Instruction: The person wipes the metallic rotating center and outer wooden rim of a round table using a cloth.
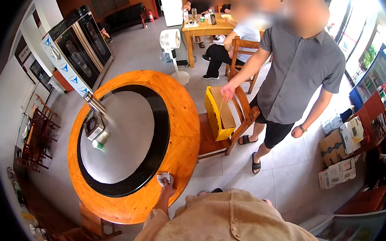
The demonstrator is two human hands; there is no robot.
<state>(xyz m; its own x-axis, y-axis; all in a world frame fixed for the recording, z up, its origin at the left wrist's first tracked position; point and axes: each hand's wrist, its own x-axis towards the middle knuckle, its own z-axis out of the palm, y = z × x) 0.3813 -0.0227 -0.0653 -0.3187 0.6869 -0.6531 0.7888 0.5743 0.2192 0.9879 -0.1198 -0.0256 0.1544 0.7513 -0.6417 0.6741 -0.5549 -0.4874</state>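
Observation:
My left hand (167,191) rests on the orange wooden rim (184,142) of a round table, near its front right edge. Under its fingers is a crumpled white wiping cloth (165,178), pressed against the wood. My right hand cannot be made out; only a small bit of skin shows past my tan shirt (213,220). Inside the rim lie a black ring (157,149) and a grey round centre (129,138). On that centre stand a metal pipe fitting (97,129) and a small green-and-white container (97,144).
A person in a grey shirt (290,78) stands across from me, one hand over a yellow box (218,117) on a wooden chair (241,128). Behind are a white fan (171,40) and seated people at a table (217,29). Cardboard boxes (334,150) stand at right.

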